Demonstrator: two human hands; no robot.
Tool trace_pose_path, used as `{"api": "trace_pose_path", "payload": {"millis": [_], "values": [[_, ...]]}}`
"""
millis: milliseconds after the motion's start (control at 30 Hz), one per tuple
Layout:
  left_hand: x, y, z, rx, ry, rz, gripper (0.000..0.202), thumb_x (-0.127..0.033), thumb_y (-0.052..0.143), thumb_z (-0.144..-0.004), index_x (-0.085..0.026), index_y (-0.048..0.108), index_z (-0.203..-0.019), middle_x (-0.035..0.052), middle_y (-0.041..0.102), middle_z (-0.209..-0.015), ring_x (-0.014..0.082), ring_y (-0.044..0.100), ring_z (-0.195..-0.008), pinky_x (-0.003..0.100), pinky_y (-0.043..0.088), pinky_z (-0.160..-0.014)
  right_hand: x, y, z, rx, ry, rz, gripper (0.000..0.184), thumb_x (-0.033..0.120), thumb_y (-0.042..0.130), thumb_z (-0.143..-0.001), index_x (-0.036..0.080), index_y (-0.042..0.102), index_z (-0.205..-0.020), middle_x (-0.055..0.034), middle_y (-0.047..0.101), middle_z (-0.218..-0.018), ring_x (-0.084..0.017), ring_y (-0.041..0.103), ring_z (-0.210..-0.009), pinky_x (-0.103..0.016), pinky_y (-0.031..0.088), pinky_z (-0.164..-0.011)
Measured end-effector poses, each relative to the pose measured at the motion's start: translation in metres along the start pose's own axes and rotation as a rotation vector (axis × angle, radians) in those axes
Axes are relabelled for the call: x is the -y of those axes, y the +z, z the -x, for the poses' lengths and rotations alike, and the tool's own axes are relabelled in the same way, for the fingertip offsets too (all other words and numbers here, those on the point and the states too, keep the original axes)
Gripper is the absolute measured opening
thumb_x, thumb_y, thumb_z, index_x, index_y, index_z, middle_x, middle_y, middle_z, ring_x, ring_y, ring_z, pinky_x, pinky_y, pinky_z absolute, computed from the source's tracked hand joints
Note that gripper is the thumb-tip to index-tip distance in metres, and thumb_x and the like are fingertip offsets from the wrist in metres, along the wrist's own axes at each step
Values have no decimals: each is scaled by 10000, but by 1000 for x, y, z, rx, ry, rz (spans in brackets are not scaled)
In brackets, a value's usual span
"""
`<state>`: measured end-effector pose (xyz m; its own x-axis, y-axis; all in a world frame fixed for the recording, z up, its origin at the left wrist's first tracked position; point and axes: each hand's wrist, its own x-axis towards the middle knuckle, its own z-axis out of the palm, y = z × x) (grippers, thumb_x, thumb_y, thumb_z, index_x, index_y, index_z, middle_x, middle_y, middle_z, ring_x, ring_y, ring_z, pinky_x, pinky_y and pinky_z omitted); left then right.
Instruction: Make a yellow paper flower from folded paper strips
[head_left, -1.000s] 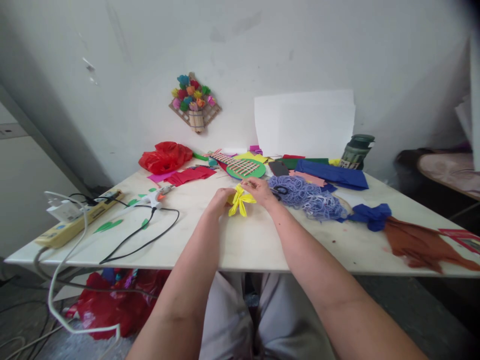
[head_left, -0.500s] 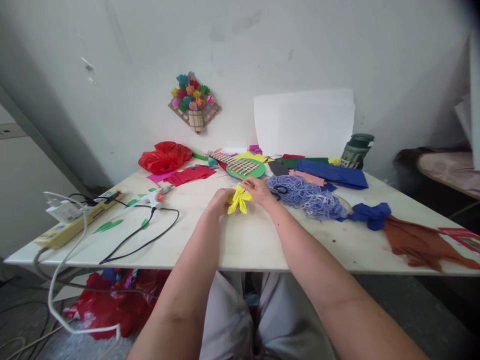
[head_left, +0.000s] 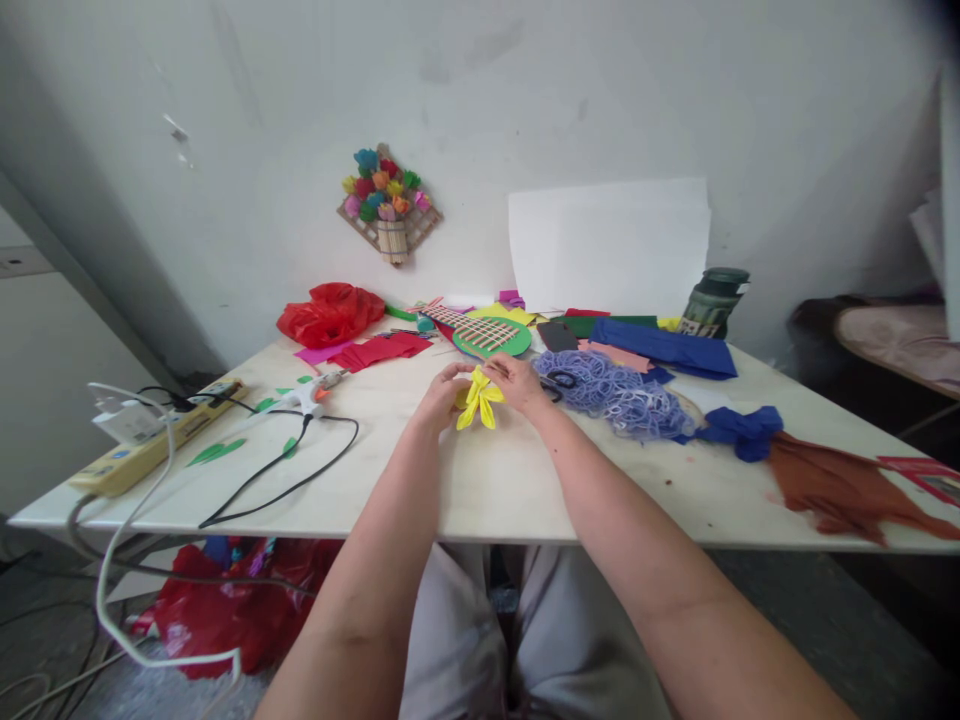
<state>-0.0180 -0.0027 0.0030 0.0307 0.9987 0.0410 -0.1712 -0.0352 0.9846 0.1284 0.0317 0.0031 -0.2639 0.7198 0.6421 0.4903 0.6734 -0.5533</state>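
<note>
A yellow paper flower [head_left: 480, 400] with several pointed petals hangs between my two hands, above the near middle of the white table [head_left: 495, 490]. My left hand [head_left: 444, 396] is closed on its left side, fingertips at a petal. On the other side my right hand [head_left: 517, 384] pinches the flower near its top; the exact grip is partly hidden by the fingers. Just beyond the hands lies a green round piece with a woven stick lattice [head_left: 487, 332]. Black-handled scissors [head_left: 559, 380] rest right of my right hand, against shredded purple paper [head_left: 611, 390].
To the left lie a glue gun [head_left: 304, 395] with a looped black cord, green paper leaves [head_left: 216, 452] and a power strip [head_left: 157, 435]. Blue folded paper [head_left: 664, 345], brown crepe paper [head_left: 840, 490] and a dark green bottle [head_left: 712, 302] are on the right.
The fingers of my left hand have lifted and shifted slightly at the flower. The flower has turned a little; my right hand stays almost in place.
</note>
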Motion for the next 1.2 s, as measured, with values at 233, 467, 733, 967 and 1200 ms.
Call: {"api": "trace_pose_path", "payload": {"millis": [233, 467, 733, 967, 1200], "values": [[0, 0, 0, 28, 15, 10, 306, -169, 545, -562, -187, 471, -859, -21, 566, -553, 128, 536, -447, 204, 385, -416, 2, -1, 1, 15, 21, 48, 215, 373, 476, -776, 208, 609, -814, 2, 620, -664, -140, 543, -616, -228, 370, -573], [0, -1, -1, 26, -26, 38, 243, -167, 564, -565, -167, 483, -794, -10, 563, -574, 124, 543, -468, 213, 398, -444, 3, -2, 1, 12, 5, 97, 227, 382, 474, -775, 208, 614, -817, 5, 619, -664, -133, 520, -594, -222, 338, -546], [4, -3, -3, 38, -51, 33, 185, -149, 539, -568, -163, 493, -746, -15, 544, -552, 109, 532, -458, 194, 378, -432, 4, -2, 1, 38, -23, 64, 208, 362, 484, -771, 199, 610, -801, 2, 605, -659, -131, 514, -592, -220, 348, -557], [-5, 2, -1, 65, -225, 181, 161, -230, 505, -610, -127, 548, -727, 56, 596, -566, 172, 569, -513, 276, 451, -511, 4, -2, 2, 27, 18, 142, 251, 399, 467, -787, 218, 624, -859, -3, 637, -690, -154, 550, -637, -228, 328, -549], [-3, 0, -1, 105, -193, 152, 175, -277, 532, -614, -132, 530, -712, 36, 567, -548, 156, 544, -481, 264, 426, -486, 5, -2, 2, 29, -2, 146, 254, 397, 468, -789, 207, 630, -833, -1, 625, -673, -140, 524, -603, -228, 313, -544]]}}
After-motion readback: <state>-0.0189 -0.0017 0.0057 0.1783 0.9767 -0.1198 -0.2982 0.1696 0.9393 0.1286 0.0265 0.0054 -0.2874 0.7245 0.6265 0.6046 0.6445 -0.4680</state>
